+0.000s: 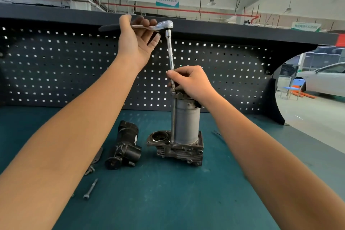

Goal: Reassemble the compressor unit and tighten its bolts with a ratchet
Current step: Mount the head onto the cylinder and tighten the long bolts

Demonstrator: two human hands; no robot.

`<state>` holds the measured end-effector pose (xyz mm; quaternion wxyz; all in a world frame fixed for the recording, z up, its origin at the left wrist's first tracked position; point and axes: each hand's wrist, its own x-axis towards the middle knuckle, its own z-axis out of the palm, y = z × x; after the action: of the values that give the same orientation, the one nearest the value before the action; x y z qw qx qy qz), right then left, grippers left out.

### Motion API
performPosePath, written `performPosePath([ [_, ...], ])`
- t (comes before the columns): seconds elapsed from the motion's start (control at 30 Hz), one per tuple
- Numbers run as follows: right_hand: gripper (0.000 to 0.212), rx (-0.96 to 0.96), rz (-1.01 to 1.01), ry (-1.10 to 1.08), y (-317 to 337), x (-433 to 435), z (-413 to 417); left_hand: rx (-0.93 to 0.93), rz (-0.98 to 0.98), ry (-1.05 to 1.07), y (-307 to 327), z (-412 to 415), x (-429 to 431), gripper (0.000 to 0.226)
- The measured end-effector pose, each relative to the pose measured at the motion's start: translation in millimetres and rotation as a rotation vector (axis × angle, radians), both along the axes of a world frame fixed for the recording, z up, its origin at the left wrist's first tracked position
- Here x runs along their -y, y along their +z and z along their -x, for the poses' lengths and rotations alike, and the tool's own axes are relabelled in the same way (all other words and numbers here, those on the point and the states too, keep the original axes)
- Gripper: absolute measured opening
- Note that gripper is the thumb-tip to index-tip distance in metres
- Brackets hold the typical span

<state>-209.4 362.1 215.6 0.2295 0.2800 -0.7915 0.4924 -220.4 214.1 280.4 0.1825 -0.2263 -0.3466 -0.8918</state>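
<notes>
**benchnewb:** so where's everything sitting on the bench [168,201]?

**wrenchguy:** compressor unit [183,136] stands upright mid-bench, in front of the pegboard [56,65]. motor part [124,145] lies just left of it, not touching. further left and nearer me there's a loose bolt [91,189], with a second bolt [90,170] just behind it.

**benchnewb:** and the ratchet?

**wrenchguy:** ratchet [160,25] is up above the unit, with the extension bar [170,54] running down onto its top. left hand [138,37] is round the handle, right hand [190,82] pinches the bar just above the unit. car [326,80] is way off right, past the bench end.
</notes>
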Motion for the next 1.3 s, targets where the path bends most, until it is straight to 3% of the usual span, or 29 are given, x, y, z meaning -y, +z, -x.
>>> performPosePath([
  [0.2,0.014,0.03,0.03,0.029,1,-3,0,-0.127,0.142,0.206,2,-19,-8,0.024],
  [0.43,0.016,0.03,0.052,0.085,2,-3,0,-0.438,0.423,0.617,-4,-44,-24,0.013],
  [0.5,0.016,0.024,0.054,0.082,1,-4,-1,-0.442,0.368,0.592,-8,-48,-27,0.015],
  [0.67,0.018,-0.085,-0.088,-0.062,-2,-4,-4,-0.236,0.16,0.456,-4,-41,-17,0.024],
  [0.83,0.047,-0.191,-0.403,-0.271,-11,-21,-5,-0.196,0.142,0.437,-6,-33,-1,0.019],
  [1.03,0.067,-0.223,-0.535,-0.297,-35,-31,-5,-0.209,0.078,0.341,-4,-31,-4,0.021],
  [1.13,0.064,-0.287,-0.639,-0.305,-33,-31,-2,-0.187,0.058,0.263,-2,-28,-4,0.021],
  [1.3,0.054,-0.322,-0.6,-0.273,-33,-34,-1,-0.075,0.015,0.131,10,-17,-3,0.02],
])
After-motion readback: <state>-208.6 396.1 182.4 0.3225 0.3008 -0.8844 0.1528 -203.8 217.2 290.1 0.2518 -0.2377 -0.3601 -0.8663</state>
